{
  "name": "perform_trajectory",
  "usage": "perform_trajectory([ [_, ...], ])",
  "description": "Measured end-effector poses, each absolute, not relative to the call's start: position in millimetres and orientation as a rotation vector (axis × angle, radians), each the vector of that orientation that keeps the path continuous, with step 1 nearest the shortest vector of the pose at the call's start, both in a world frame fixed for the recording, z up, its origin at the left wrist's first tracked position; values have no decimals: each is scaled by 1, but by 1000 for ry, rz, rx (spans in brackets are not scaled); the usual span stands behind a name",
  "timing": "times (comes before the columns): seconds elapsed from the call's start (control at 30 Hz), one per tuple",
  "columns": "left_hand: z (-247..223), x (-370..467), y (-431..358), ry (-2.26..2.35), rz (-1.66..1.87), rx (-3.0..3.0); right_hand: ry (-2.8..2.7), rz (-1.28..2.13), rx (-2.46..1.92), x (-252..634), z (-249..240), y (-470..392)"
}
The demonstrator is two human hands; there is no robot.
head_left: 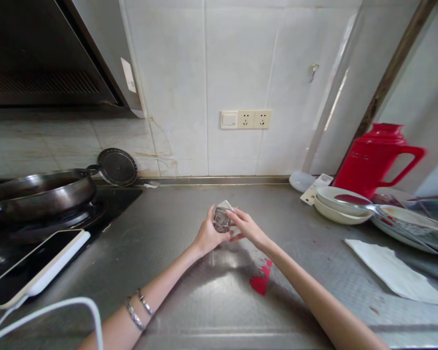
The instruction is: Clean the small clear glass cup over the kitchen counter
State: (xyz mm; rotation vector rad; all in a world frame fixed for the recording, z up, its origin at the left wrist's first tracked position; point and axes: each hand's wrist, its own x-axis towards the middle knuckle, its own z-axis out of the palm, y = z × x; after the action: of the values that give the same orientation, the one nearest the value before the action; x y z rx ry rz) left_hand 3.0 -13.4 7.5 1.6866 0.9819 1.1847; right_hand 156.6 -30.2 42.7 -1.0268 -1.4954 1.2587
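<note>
Both hands meet over the middle of the metal counter (pixel 190 311), around a small round grey-brown thing (pixel 222 221) with a shiny, mottled surface. Its exact kind I cannot make out. My left hand (pixel 209 234) wraps it from the left and below, fingers closed on it. On the other side, my right hand (pixel 248 226) touches its upper right edge with bent fingers. A white pointed piece (pixel 225 204), perhaps paper or tissue, shows at the top of the round thing. Torn red paper (pixel 262 279) lies flat on the counter below my hands.
At left, a steel pan (pixel 40 194) sits on the black stove, with a phone (pixel 32 267) and white cable in front. A red thermos jug (pixel 375 160), stacked bowls (pixel 343 204), plates and a white napkin (pixel 394 270) occupy the right. Sockets (pixel 246 119) are on the wall.
</note>
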Motion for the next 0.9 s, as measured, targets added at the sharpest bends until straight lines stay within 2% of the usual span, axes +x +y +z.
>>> perform_trajectory([
  [0.13,8,4,-14,1026,1211,1715,-1605,766,-1004,158,35,-23],
  [0.47,9,13,-22,886,1294,1754,-2084,-83,-642,160,32,-32],
  [0.73,11,13,-26,1007,1261,1781,-2034,-149,-700,162,34,-28],
  [0.9,5,11,-17,900,1322,1806,-2154,-156,-500,155,37,-40],
])
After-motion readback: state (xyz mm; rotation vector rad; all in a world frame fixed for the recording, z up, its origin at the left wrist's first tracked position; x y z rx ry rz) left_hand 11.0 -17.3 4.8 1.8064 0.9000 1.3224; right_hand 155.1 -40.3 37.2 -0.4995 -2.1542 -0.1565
